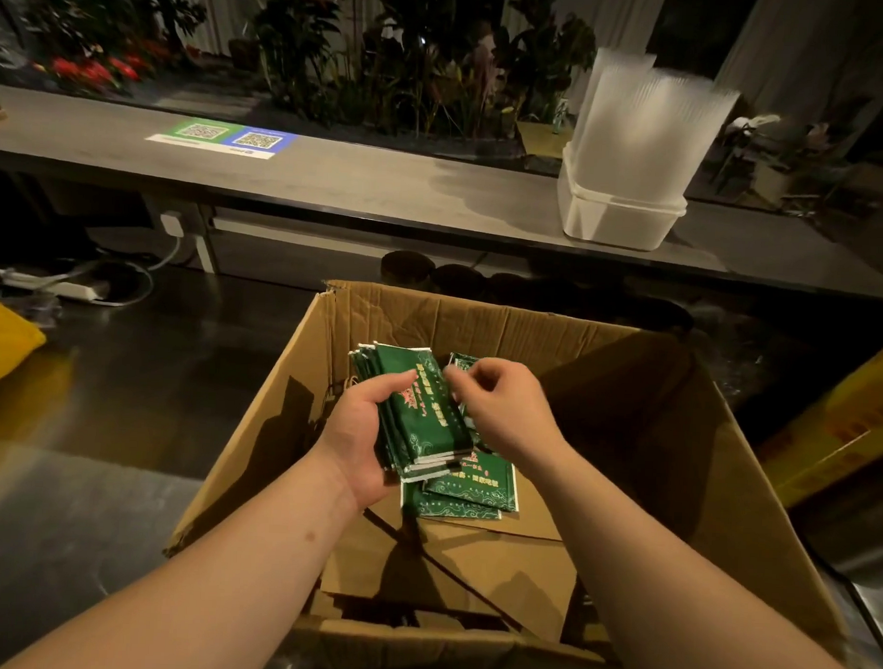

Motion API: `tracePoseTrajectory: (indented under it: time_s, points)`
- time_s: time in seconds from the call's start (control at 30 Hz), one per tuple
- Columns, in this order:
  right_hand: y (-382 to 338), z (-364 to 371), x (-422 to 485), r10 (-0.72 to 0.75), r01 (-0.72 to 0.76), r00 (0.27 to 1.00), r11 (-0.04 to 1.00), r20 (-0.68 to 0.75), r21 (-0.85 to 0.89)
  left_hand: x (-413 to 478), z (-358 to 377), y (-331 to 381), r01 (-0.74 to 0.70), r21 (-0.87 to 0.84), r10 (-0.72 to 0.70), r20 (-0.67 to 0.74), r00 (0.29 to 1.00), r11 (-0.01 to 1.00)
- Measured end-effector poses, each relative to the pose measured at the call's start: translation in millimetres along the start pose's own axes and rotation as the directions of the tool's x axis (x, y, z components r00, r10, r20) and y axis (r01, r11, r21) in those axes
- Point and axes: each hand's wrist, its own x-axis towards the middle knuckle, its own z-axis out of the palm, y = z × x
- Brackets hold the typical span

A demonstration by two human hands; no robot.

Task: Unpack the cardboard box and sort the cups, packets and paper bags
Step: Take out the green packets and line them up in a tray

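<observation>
While over box (480,315), packets (421,413) in hand (361,431)

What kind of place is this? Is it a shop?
Probably a drinks shop or café. QR codes lie on the counter, stacks of what look like clear cups stand in a white tub, and green packets come from a cardboard box.

Between both hands, glossy green packets (426,414); around them a creased matt cardboard box (641,441) — beyond, translucent ribbed plastic cups (641,136).
</observation>
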Motion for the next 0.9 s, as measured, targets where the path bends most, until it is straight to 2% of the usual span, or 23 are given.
tracePoseTrajectory:
  time_s: [0.07,0.1,0.13,0.2,0.3,0.4,0.47,0.5,0.53,0.63,0.73,0.8,0.9]
  points:
    - [19.4,1.1,13.9,0.081,-0.082,0.994,0.997,-0.077,-0.014,0.7,-0.1,3.7,-0.041,-0.058,0.039,-0.039,0.998,0.997]
    - [29.6,2.6,17.3,0.104,-0.109,0.993,0.988,-0.047,-0.114,1.8,-0.3,5.7,-0.063,-0.091,0.058,-0.061,0.996,0.994]
    - [39.1,4.7,17.6,0.121,-0.106,0.992,0.965,0.046,-0.241,3.6,-1.0,7.7,-0.082,-0.121,0.073,-0.079,0.994,0.989]
    - [57.5,13.6,15.0,0.109,0.034,0.951,0.892,0.288,-0.45,7.1,-3.7,9.9,-0.113,-0.164,0.097,-0.105,0.99,0.98]
    - [65.3,25.4,7.5,0.05,0.294,0.871,0.743,0.488,-0.601,9.2,-4.4,10.0,-0.14,-0.193,0.117,-0.122,0.986,0.971]
    - [65.4,31.9,7.2,0.016,0.451,0.833,0.56,0.554,-0.695,9.1,-4.5,10.7,-0.142,-0.198,0.116,-0.136,0.984,0.97]
    - [61.0,31.6,5.8,-0.031,0.484,0.84,0.497,0.542,-0.721,9.3,-5.0,10.7,-0.143,-0.203,0.115,-0.144,0.983,0.969]
    - [59.5,30.5,5.1,-0.057,0.478,0.848,0.509,0.527,-0.715,9.7,-4.9,10.6,-0.145,-0.205,0.117,-0.145,0.983,0.968]
    - [58.5,29.1,4.1,-0.072,0.45,0.862,0.564,0.502,-0.692,9.6,-5.0,10.2,-0.146,-0.208,0.116,-0.146,0.982,0.967]
    - [57.9,18.3,2.7,-0.048,0.231,0.945,0.798,0.323,-0.556,6.6,-5.0,9.3,-0.137,-0.197,0.11,-0.141,0.984,0.971]
    - [59.2,0.6,6.4,0.044,-0.022,0.996,0.962,0.077,-0.271,4.7,-3.7,6.4,-0.114,-0.175,0.09,-0.135,0.987,0.978]
    - [53.1,-11.1,7.8,0.114,-0.116,0.993,0.992,-0.037,-0.048,4.0,-2.3,4.4,-0.077,-0.134,0.06,-0.127,0.99,0.988]
    - [33.3,-22.2,6.2,0.153,-0.145,0.982,0.987,-0.111,0.071,2.7,1.3,2.0,-0.021,-0.048,0.015,-0.112,0.994,0.999]
